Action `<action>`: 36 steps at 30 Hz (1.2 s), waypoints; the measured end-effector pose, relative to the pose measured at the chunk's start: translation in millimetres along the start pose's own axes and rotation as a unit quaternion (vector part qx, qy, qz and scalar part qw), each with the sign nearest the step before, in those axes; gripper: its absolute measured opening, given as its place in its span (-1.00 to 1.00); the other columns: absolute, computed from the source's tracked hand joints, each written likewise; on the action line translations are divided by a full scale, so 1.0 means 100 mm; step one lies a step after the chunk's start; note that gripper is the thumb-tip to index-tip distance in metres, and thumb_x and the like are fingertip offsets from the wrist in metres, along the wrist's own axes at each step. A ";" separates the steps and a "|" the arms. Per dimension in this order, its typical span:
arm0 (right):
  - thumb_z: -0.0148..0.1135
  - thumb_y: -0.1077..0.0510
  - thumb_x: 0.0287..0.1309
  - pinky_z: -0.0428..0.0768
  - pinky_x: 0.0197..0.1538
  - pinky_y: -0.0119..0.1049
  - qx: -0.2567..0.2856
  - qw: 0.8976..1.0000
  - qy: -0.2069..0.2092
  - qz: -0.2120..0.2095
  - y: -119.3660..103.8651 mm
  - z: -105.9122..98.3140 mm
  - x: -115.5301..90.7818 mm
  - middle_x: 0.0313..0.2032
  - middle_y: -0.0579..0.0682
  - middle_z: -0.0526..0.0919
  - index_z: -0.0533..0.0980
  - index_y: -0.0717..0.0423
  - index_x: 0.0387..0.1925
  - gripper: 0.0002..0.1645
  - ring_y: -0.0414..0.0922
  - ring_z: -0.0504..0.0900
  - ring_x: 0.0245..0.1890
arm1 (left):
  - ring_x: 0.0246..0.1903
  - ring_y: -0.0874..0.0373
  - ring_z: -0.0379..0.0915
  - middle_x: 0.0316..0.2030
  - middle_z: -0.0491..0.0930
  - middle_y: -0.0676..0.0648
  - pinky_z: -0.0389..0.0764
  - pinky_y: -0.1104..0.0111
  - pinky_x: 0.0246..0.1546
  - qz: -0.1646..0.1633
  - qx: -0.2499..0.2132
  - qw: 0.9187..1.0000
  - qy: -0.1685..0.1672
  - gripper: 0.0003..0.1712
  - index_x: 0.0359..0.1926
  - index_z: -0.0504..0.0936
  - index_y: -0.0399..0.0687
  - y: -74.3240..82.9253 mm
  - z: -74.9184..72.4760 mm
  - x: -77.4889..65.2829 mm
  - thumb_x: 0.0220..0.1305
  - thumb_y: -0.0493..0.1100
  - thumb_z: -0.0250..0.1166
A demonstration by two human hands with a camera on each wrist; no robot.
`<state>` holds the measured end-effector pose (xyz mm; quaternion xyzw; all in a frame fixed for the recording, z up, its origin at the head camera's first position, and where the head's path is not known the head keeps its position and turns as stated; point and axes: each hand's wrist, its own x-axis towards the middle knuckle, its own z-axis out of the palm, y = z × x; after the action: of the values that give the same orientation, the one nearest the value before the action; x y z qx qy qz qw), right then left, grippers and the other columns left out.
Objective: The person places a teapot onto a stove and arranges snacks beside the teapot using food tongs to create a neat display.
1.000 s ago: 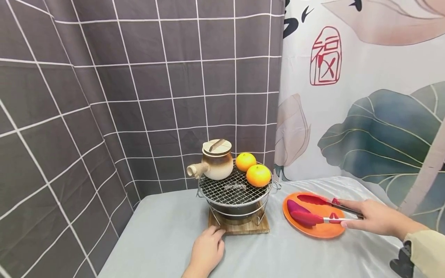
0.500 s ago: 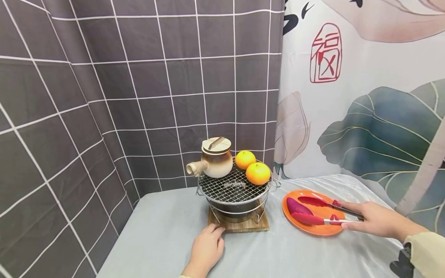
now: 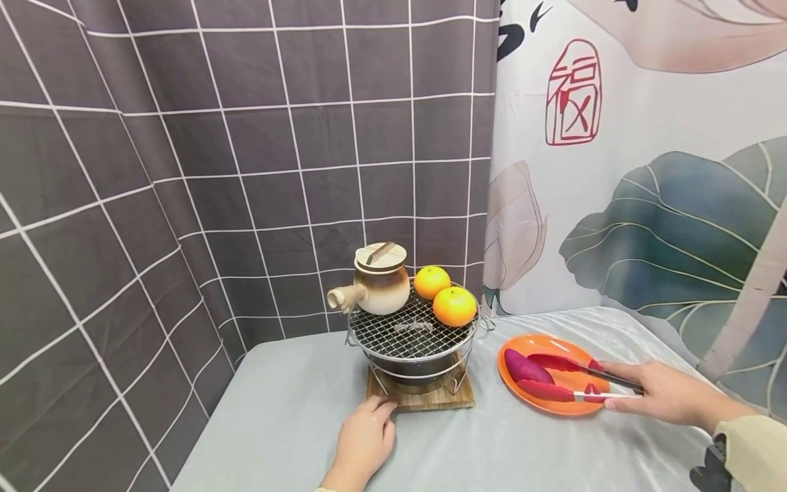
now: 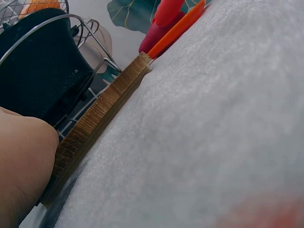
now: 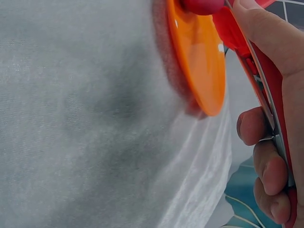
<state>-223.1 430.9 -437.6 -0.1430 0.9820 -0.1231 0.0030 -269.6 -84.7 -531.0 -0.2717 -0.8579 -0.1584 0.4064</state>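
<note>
My right hand (image 3: 670, 393) grips a pair of red-tipped metal tongs (image 3: 546, 391), with the thumb on one arm and the fingers curled round the other. Between the tips lies a purple sweet potato (image 3: 525, 367), on an orange plate (image 3: 578, 408). In the right wrist view only the sweet potato's end (image 5: 204, 4) shows at the top edge. My left hand (image 3: 364, 437) rests its fingertips on the front left corner of a wooden board (image 3: 430, 402). The left wrist view shows the hand against the board's edge, most fingers hidden.
On the board stands a dark stove (image 3: 412, 369) in a wire frame, topped by a mesh grill (image 3: 399, 342). A lidded clay pot (image 3: 384, 290), its handle pointing left, and two oranges (image 3: 455, 307) sit on the mesh. A tiled-pattern curtain (image 3: 295, 171) hangs behind the grey-covered table (image 3: 277, 410).
The tongs' arms have drawn a little closer together around the sweet potato. My left hand stays at the board. The head view has shifted slightly.
</note>
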 end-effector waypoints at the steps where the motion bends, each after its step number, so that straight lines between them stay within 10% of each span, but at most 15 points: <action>1: 0.33 -0.28 0.16 0.66 -0.17 0.14 0.005 1.000 -0.001 0.001 0.00 0.00 0.00 -0.03 0.23 0.69 0.48 0.25 0.29 -0.13 0.00 0.64 -0.18 | -0.27 0.11 0.64 -0.28 0.66 0.02 0.66 0.23 -0.28 0.000 0.000 1.000 0.001 -0.72 -0.26 0.78 -0.03 0.00 0.00 0.00 -0.09 -0.30 0.36; 23: 0.30 -0.30 0.19 0.58 -0.31 -0.24 -0.019 1.000 0.013 -0.003 0.06 -0.03 -0.03 -0.06 0.10 0.72 0.52 0.17 0.27 -0.19 -0.33 0.47 -0.34 | -0.29 0.10 0.63 -0.27 0.66 0.02 0.65 0.22 -0.27 0.002 0.000 1.000 -0.002 -0.71 -0.26 0.78 -0.02 0.03 -0.02 0.00 -0.11 -0.32 0.36; 31: 0.32 -0.24 0.20 0.69 -0.23 0.14 0.014 1.000 -0.002 0.004 0.04 -0.20 0.01 0.07 0.31 0.65 0.47 0.24 0.31 -0.17 0.05 0.67 -0.14 | -0.27 0.10 0.64 -0.25 0.67 0.02 0.65 0.23 -0.28 -0.002 0.002 1.000 -0.003 -0.71 -0.26 0.78 -0.01 0.02 -0.01 0.00 -0.10 -0.30 0.36; 36: 0.35 -0.27 0.15 0.70 -0.27 -0.03 -0.008 1.000 0.016 -0.008 -0.01 -0.35 0.03 0.02 0.22 0.69 0.47 0.20 0.31 -0.13 -0.03 0.66 -0.18 | -0.27 0.10 0.64 -0.24 0.67 0.02 0.66 0.22 -0.27 -0.009 0.003 1.000 -0.009 -0.71 -0.25 0.78 -0.03 0.02 -0.01 0.00 -0.09 -0.30 0.37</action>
<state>-227.2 438.0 -403.0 -0.1492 0.9817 -0.1174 -0.0146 -267.8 -84.1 -530.6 -0.2645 -0.8644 -0.1569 0.3979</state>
